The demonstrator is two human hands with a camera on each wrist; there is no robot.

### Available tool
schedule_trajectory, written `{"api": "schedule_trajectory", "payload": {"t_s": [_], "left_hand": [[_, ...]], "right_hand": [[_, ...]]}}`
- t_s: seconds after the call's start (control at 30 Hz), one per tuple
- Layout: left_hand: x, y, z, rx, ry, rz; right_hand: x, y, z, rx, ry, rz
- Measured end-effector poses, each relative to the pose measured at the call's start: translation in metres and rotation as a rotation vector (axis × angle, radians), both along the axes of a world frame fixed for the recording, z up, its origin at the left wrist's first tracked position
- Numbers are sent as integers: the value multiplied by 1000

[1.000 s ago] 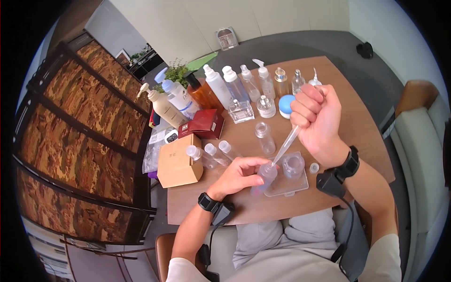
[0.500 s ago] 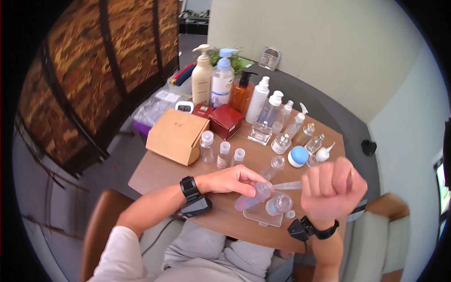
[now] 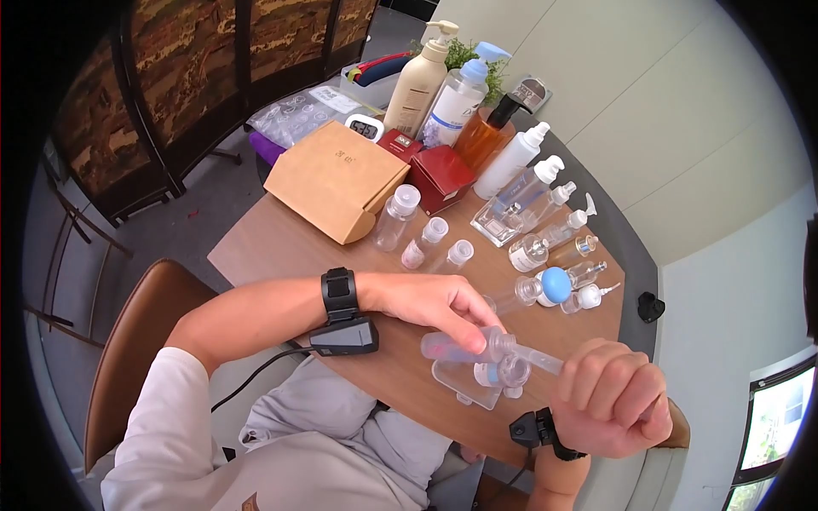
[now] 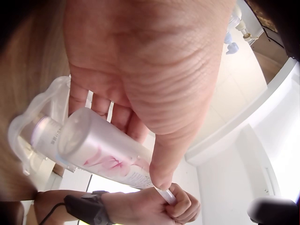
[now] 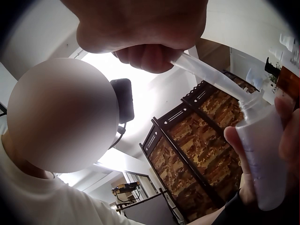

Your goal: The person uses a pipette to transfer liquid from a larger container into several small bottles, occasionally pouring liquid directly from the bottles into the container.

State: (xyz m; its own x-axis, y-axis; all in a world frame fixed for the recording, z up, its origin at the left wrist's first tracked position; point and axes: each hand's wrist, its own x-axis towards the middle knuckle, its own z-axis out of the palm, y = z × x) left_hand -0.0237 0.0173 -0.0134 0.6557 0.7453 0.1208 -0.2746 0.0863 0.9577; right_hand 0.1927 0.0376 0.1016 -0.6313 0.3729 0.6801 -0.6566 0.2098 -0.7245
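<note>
My left hand (image 3: 430,305) grips a translucent bottle (image 3: 452,346) near its neck, thumb on one side and fingers on the other. The left wrist view shows a pink flower print on that bottle (image 4: 115,161), which lies tilted. My right hand (image 3: 612,397) is curled round the upper part of a clear plastic dropper (image 3: 538,359). In the right wrist view the dropper (image 5: 211,76) reaches into the mouth of the bottle (image 5: 262,154). Below them, a clear jar (image 3: 511,375) stands at a clear plastic tray (image 3: 460,385).
A cardboard box (image 3: 336,179) and dark red boxes (image 3: 441,176) stand at the left and back. Small clear bottles (image 3: 394,220) are beside the cardboard box. Pump bottles (image 3: 417,85), spray bottles and a blue-lidded jar (image 3: 555,286) line the table's far side.
The head view has turned and shifted. The bottle has tipped from nearly upright to almost level, and my right hand has come down from above the bottle to its right side, still holding the dropper.
</note>
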Motion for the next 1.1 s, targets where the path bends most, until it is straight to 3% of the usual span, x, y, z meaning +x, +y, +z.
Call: {"api": "schedule_trajectory", "payload": {"t_s": [1.1], "left_hand": [[-1, -3, 4, 11, 7, 10]], "right_hand": [[-2, 2, -1, -11, 8, 12]]}}
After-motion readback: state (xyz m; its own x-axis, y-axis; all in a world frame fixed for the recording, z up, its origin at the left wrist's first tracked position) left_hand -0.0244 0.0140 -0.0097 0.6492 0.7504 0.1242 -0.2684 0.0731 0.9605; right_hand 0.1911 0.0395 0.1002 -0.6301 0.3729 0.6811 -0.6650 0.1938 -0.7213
